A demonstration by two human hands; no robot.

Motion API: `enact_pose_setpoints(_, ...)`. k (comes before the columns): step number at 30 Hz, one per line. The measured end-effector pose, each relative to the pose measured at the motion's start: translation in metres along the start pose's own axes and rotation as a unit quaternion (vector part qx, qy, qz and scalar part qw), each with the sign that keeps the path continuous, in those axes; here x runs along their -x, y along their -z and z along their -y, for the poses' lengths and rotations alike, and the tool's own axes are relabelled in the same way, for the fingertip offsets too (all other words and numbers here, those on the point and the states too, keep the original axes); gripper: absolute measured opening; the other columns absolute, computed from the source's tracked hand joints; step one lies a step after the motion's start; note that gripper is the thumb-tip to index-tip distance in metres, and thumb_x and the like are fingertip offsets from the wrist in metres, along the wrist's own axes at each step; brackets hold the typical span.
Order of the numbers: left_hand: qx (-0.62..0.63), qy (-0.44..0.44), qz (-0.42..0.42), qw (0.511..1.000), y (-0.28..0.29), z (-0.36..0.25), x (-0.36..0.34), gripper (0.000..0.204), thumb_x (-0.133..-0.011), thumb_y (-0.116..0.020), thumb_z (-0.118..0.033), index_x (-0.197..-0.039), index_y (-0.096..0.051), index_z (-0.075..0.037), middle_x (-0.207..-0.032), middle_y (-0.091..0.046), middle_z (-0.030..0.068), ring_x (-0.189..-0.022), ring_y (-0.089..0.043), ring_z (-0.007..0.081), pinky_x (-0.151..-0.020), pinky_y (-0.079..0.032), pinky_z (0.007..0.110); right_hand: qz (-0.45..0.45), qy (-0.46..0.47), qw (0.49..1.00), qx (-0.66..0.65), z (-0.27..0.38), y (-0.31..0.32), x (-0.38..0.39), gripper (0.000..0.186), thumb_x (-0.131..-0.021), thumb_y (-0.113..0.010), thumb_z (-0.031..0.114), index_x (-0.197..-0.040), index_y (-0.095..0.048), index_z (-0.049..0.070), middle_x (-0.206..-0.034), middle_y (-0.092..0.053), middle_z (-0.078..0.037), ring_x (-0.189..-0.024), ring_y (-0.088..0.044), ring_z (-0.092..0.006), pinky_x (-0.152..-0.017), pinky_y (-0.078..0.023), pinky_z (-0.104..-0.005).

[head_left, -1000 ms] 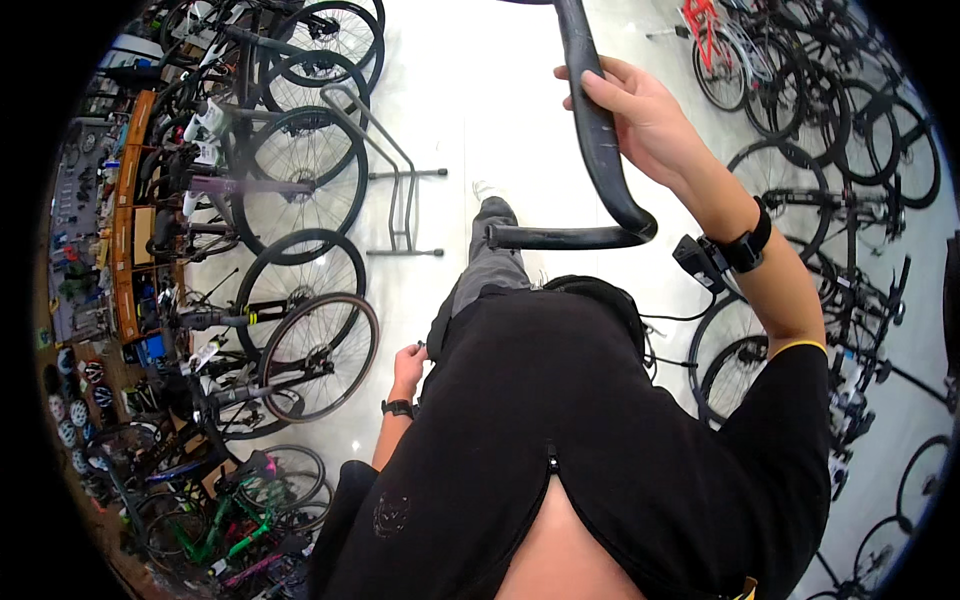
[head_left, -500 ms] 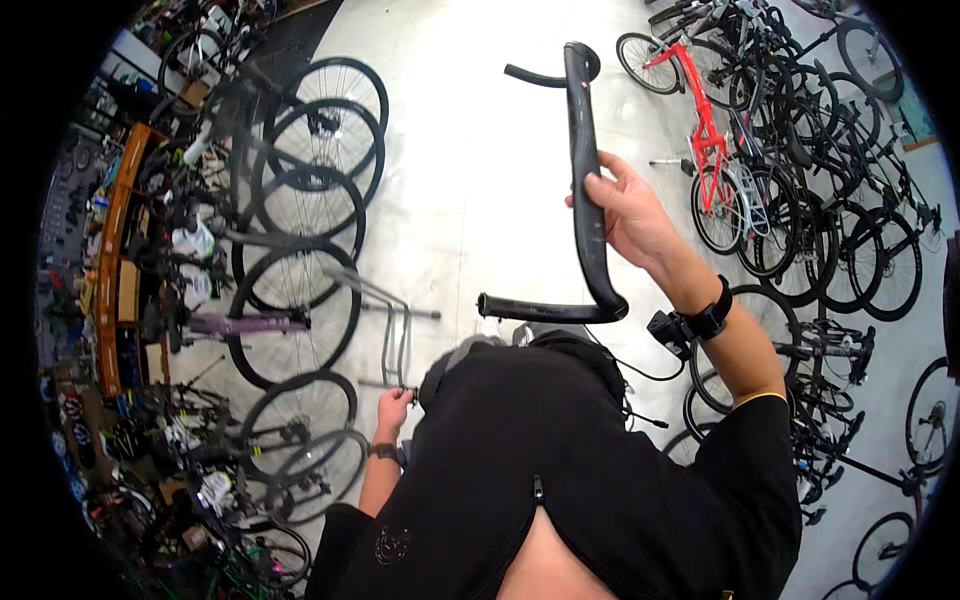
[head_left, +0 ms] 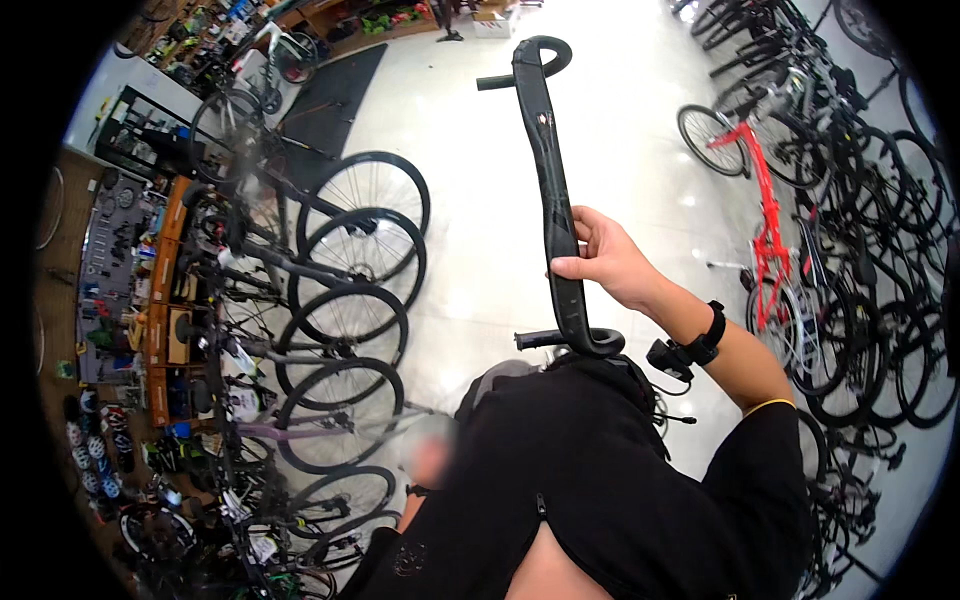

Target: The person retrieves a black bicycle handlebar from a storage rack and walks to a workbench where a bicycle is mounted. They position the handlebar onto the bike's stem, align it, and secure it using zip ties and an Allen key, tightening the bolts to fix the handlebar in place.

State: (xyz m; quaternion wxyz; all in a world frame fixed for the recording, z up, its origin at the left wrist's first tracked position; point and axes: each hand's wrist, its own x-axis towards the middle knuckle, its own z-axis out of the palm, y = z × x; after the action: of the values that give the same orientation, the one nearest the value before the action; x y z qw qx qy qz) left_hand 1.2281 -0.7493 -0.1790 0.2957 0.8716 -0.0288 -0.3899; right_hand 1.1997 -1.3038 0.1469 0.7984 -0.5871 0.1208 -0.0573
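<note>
A black drop handlebar (head_left: 548,190) is held up off the floor in front of me, its curved ends pointing left. My right hand (head_left: 606,262) pinches its long top section below the middle, thumb on the upper face and fingers behind. The handlebar's near drop hangs close to my black shirt. Low at my left side, my left hand (head_left: 432,452) is smeared by motion, so its fingers do not show. Beside it are the wheels (head_left: 345,415) of bikes parked in a row.
Several bikes stand along my left, wheels (head_left: 362,255) turned toward the aisle. To the right, a red bike (head_left: 765,200) fronts a dense row of dark bikes (head_left: 885,260). A black mat (head_left: 335,115) lies on the pale floor (head_left: 470,200) at far left, beyond wooden shelving (head_left: 165,290).
The view has tilted up, showing more of the shop ahead. My right hand still grips the handlebar, now more level and farther left. My left hand has moved and blurred.
</note>
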Motion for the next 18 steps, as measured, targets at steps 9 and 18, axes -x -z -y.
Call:
enact_pose_setpoints(9,0.004,-0.037,-0.036,0.999,-0.011,-0.196,-0.107,0.029,-0.076,-0.072,-0.017,-0.089,-0.067,0.008,-0.077,-0.070,0.0113,-0.077,-0.062,0.0134,-0.067,-0.048,0.037,0.084,-0.056,0.995,-0.007,0.038,0.087,-0.190,0.068,-0.080,-0.077,0.008,-0.131,-0.033,0.002,-0.098,-0.060,-0.010,-0.088,-0.063,-0.0178,-0.084,-0.052,-0.0344)
enact_pose_setpoints(18,0.193,-0.114,-0.087,0.971,-0.013,-0.189,-0.312,0.029,-0.089,-0.062,-0.032,-0.099,-0.068,-0.006,-0.102,-0.066,0.0129,-0.091,-0.062,0.0203,-0.079,-0.048,0.038,0.138,-0.074,0.987,0.023,0.078,0.166,-0.428,0.065,-0.084,-0.068,-0.002,-0.134,-0.027,0.003,-0.106,-0.062,-0.018,-0.095,-0.069,-0.0290,-0.087,-0.055,-0.0408)
